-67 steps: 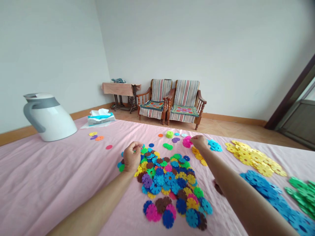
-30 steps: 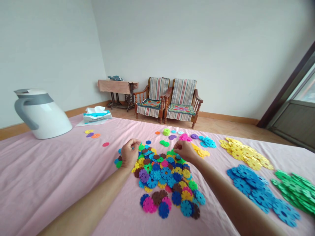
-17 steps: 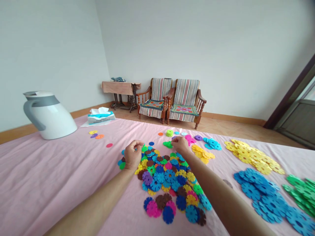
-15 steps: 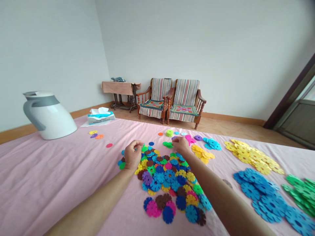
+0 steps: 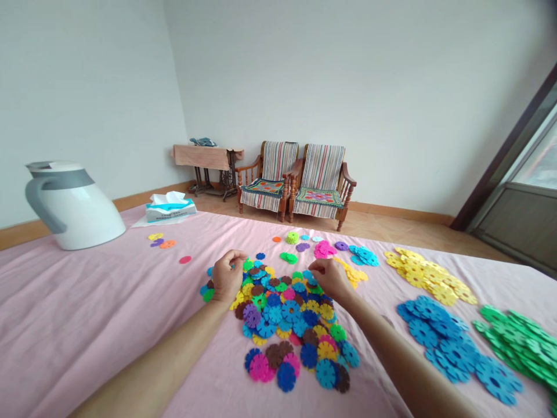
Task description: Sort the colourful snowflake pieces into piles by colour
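Observation:
A mixed pile of notched plastic snowflake discs (image 5: 290, 312) in many colours lies between my arms. At the pile's far left edge is my left hand (image 5: 228, 277), thumb and fingers pinched together beside a green disc (image 5: 248, 265). Whatever sits in that pinch is hidden. My right hand (image 5: 333, 280) is over the pile's far right edge, fingers curled closed next to light blue discs (image 5: 310, 276); I cannot make out what they hold. Just beyond, a small group of green discs (image 5: 288, 258) rests on the cloth, and yellow discs (image 5: 354, 273) are partly behind the right hand.
Sorted heaps of yellow (image 5: 429, 274), blue (image 5: 452, 339) and green discs (image 5: 520, 342) lie to the right. Pink discs (image 5: 324, 249) are at the back. A white jug (image 5: 85, 209) and a tissue box (image 5: 169, 210) stand left on the pink cloth (image 5: 143, 302).
My right hand has drawn back from the small green group to the mixed pile's edge. The left hand stays near the pile's left side. The view has shifted slightly right.

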The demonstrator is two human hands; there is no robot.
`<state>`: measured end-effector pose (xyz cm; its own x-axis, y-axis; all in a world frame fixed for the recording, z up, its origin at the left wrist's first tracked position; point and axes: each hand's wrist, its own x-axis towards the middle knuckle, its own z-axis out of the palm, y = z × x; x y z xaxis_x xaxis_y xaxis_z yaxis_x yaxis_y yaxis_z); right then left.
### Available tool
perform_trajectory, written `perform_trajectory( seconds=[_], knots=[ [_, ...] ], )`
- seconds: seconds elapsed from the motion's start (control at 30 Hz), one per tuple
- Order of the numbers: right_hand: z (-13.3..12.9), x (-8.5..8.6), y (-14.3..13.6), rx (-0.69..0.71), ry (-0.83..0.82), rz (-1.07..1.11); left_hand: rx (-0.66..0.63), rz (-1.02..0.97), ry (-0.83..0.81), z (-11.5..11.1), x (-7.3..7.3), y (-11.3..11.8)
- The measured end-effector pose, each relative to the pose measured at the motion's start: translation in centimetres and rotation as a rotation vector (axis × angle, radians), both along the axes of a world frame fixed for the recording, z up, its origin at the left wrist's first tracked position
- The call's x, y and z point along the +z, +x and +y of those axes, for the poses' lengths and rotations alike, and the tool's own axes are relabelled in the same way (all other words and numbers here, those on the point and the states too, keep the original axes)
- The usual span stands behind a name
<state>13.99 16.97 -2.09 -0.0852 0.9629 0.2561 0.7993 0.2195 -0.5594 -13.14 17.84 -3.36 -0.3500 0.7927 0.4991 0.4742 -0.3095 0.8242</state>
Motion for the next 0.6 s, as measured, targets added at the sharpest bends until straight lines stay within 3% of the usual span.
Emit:
perform_trajectory(
  seconds=[0.3, 0.6],
  knots=[
    [0.7, 0.8, -2.4, 0.233, -0.023, -0.153, 0.000, -0.009, -0.010, -0.2, 0.1, -0.1],
    [0.9, 1.3, -2.0, 0.195, -0.069, -0.116, -0.004, -0.011, -0.024, -0.1, 0.1, 0.0]
  ],
)
